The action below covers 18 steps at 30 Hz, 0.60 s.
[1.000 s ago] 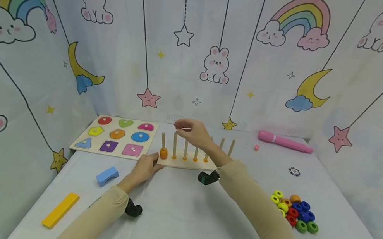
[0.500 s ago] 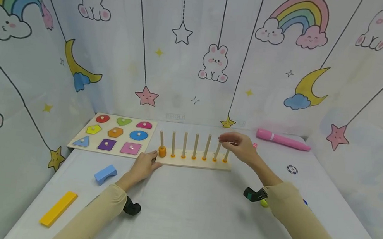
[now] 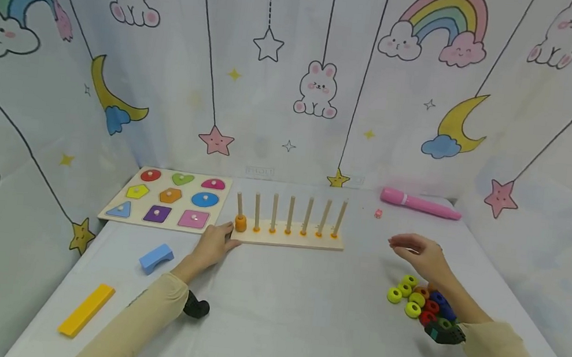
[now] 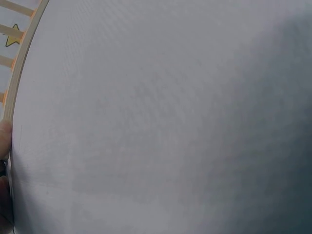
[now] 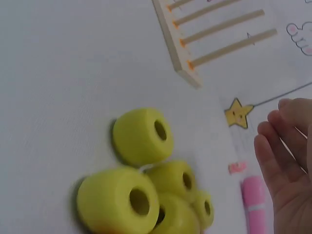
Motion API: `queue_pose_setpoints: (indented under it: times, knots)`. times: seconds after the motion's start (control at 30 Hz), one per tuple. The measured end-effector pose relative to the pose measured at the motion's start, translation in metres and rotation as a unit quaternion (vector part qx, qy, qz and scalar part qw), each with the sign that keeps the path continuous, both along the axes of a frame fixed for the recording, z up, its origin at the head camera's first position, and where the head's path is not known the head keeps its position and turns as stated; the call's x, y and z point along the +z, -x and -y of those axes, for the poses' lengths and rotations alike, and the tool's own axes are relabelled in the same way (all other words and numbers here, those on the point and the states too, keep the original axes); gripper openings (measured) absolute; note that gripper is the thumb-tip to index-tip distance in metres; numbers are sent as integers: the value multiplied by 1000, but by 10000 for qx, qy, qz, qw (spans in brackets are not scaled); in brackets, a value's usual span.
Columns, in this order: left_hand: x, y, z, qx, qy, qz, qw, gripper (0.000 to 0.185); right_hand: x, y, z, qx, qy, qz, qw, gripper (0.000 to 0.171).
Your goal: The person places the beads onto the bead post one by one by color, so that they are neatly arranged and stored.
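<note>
A wooden peg board [image 3: 287,242] with a row of upright pegs stands at the back middle of the table. Orange beads [image 3: 241,224] sit on its leftmost peg; the other pegs carry none. My left hand [image 3: 212,246] holds the board's left end, thumb along the front edge. To the right, my right hand [image 3: 426,258] hovers with loosely bent fingers and nothing in them. Below it lies a cluster of yellow, orange, red, blue and green beads [image 3: 413,310], partly hidden by the wrist. In the right wrist view, yellow beads [image 5: 141,136] show their holes.
Behind my left hand lies a shape puzzle board [image 3: 131,218]. A blue arch block [image 3: 156,258] and a yellow bar [image 3: 86,310] are at the left. A pink marker [image 3: 421,204] and a tiny pink piece [image 3: 378,214] lie at the back right.
My right hand has moved away from the pegs, rightward and toward me, to above the beads. My left hand has stayed at the board's left end.
</note>
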<state>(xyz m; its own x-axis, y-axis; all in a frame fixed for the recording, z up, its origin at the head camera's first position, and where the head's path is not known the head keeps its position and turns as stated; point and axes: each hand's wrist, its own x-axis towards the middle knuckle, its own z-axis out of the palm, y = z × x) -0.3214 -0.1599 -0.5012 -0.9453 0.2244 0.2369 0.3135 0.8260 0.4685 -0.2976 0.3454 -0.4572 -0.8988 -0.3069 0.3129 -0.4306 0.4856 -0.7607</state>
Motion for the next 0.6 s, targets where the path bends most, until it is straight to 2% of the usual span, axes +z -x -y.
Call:
queue_pose_setpoints:
  times: [0.23, 0.43, 0.6]
  knots:
    - [0, 2, 1, 20, -101, -43, 9999, 55, -18, -23, -43, -425, -318, 3, 9986, 25]
    - [0, 1, 1, -50, -64, -108, 9999, 54, -27, -41, -61, -683, -639, -75, 9956, 25]
    - [0, 0, 0, -36, -41, -13, 10000, 54, -35, -50, -73, -958, -1092, 121, 9893, 26]
